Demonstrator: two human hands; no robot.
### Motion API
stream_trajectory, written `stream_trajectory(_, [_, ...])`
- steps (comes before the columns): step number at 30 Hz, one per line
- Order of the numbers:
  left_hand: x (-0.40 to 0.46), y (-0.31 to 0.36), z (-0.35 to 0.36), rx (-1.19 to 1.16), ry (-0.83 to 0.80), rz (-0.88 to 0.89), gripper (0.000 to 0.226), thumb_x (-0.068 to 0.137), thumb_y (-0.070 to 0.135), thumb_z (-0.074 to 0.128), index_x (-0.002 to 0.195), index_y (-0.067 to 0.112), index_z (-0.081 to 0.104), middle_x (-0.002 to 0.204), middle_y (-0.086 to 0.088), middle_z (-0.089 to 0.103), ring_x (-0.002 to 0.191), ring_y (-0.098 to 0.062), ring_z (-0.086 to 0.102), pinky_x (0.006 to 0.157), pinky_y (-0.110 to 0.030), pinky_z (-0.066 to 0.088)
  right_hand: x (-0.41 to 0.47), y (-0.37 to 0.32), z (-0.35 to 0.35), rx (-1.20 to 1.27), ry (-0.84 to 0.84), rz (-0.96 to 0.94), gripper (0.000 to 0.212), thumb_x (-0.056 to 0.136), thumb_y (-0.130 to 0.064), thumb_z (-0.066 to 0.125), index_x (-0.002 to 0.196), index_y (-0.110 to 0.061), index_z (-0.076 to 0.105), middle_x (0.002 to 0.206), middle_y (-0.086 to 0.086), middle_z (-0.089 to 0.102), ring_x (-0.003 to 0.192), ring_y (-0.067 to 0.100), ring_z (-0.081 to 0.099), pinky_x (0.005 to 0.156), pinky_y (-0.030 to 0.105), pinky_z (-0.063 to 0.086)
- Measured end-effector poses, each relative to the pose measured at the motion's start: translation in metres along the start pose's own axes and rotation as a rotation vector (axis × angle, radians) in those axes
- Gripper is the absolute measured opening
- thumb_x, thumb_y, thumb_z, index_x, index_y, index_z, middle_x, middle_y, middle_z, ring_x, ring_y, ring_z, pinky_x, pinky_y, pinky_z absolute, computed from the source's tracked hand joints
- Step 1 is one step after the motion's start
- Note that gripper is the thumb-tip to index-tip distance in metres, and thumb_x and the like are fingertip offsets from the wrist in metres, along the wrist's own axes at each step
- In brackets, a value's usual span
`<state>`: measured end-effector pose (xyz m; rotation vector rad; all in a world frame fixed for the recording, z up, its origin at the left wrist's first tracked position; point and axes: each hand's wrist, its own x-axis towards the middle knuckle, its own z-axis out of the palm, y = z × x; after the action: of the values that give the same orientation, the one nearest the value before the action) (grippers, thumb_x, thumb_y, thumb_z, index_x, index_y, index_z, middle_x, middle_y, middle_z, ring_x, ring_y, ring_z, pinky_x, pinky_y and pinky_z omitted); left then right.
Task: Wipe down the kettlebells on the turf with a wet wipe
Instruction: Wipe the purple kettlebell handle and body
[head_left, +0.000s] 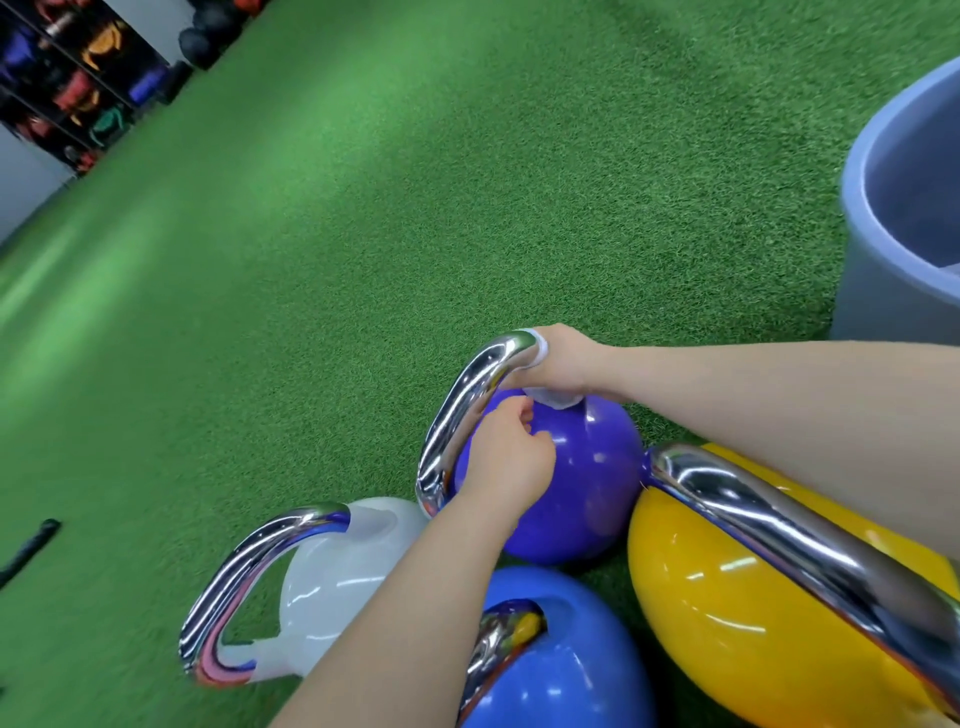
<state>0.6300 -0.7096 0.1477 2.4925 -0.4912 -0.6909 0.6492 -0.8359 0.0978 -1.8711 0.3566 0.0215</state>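
Nearest me, the blue kettlebell (566, 660), yellow kettlebell (737, 613) and white kettlebell (343, 566) show no wiping. Beyond, my left hand (506, 460), loosely curled, rests empty on the purple kettlebell (576, 483) while my right hand (563, 361) wraps the wet wipe (553, 397) around its chrome handle (467, 405). I judge most remains.

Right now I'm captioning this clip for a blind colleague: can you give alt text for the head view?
The right hand wraps a wet wipe around the chrome handle of a purple kettlebell on green turf while the left hand rests on its body. White, blue and yellow kettlebells crowd beside it.
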Motion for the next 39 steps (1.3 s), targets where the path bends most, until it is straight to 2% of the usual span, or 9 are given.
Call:
stream_trajectory(2, [0.001,0.001,0.004,-0.201,-0.018,-0.059,0.043,0.090,0.001,0.046,0.132,0.010,0.046,0.119,0.002,0.054,0.111,-0.010,0.049,0.083,-0.016,0.040,-0.001,-0.005,0.002,-0.028,0.055,-0.034,0.013,0.078,-0.024,0.070,0.080,-0.017,0.059,0.085,0.003,0.061,0.078,0.015,0.051,0.072,0.028,0.043])
stream_trajectory(8, [0.010,0.006,0.020,-0.739,0.018,-0.117,0.041,0.084,-0.017,0.039,0.117,0.004,0.052,0.116,-0.003,0.058,0.107,-0.013,0.054,0.094,-0.026,0.039,-0.001,-0.007,0.004,0.103,0.057,0.015,0.026,0.074,-0.016,0.069,0.064,-0.019,0.045,0.066,0.003,0.057,0.065,0.019,0.053,0.059,0.035,0.050])
stream_trajectory(10, [0.010,0.008,0.025,-0.832,-0.003,-0.092,0.046,0.081,-0.023,0.033,0.110,0.008,0.053,0.105,-0.003,0.060,0.097,-0.012,0.055,0.088,-0.021,0.041,-0.005,-0.009,0.001,0.246,-0.017,0.065,0.028,0.073,-0.013,0.073,0.064,-0.019,0.047,0.058,0.000,0.056,0.052,0.017,0.054,0.042,0.024,0.044])
stream_trajectory(16, [0.006,0.020,0.040,-1.041,-0.007,-0.043,0.056,0.074,-0.021,0.038,0.121,0.008,0.048,0.099,0.002,0.058,0.088,-0.005,0.052,0.067,-0.012,0.041,-0.013,-0.010,-0.020,0.374,-0.387,-0.005,0.018,0.079,-0.008,0.070,0.079,-0.012,0.052,0.064,0.004,0.053,0.055,0.018,0.050,0.047,0.022,0.038])
stream_trajectory(19, [0.011,0.030,0.045,-1.076,0.057,-0.049,0.075,0.060,-0.005,0.042,0.134,0.012,0.041,0.120,-0.003,0.055,0.111,-0.012,0.052,0.086,-0.022,0.044,-0.019,-0.010,-0.032,0.429,-0.482,0.012,0.018,0.082,-0.010,0.066,0.080,-0.014,0.048,0.061,-0.003,0.054,0.051,0.007,0.053,0.046,0.017,0.042])
stream_trajectory(24, [0.018,0.035,0.037,-1.281,0.178,-0.118,0.066,0.076,-0.022,0.032,0.136,0.005,0.040,0.133,-0.013,0.051,0.123,-0.022,0.047,0.102,-0.030,0.034,-0.020,-0.002,-0.034,0.367,-0.199,-0.024,0.034,0.087,-0.030,0.060,0.108,-0.004,0.061,0.111,0.012,0.066,0.100,0.022,0.059,0.095,0.037,0.042])
stream_trajectory(29, [0.033,0.028,0.031,-1.407,0.200,-0.144,0.058,0.081,-0.026,0.020,0.114,0.009,0.052,0.094,-0.002,0.058,0.087,-0.011,0.054,0.085,-0.021,0.041,-0.026,-0.006,-0.032,-0.107,0.111,-0.205,0.026,0.092,-0.016,0.053,0.102,0.004,0.066,0.101,0.021,0.067,0.079,0.022,0.056,0.071,0.027,0.041])
stream_trajectory(34, [0.040,0.035,0.023,-1.445,0.259,-0.256,0.047,0.087,-0.022,0.023,0.085,0.012,0.055,0.080,0.001,0.054,0.072,-0.006,0.050,0.045,-0.010,0.045,-0.033,-0.011,-0.030,-0.112,0.095,-0.243,0.032,0.093,-0.026,0.055,0.124,-0.026,0.061,0.122,-0.004,0.064,0.113,0.011,0.057,0.095,0.020,0.039])
stream_trajectory(39, [0.039,0.036,0.031,-1.394,0.320,-0.270,0.044,0.092,-0.014,0.023,0.105,0.013,0.054,0.082,0.006,0.057,0.072,-0.003,0.052,0.056,-0.013,0.042,-0.019,-0.026,-0.029,-0.206,-0.026,-0.190,0.037,0.099,-0.033,0.039,0.125,-0.017,0.061,0.128,0.002,0.060,0.120,0.018,0.051,0.097,0.023,0.036])
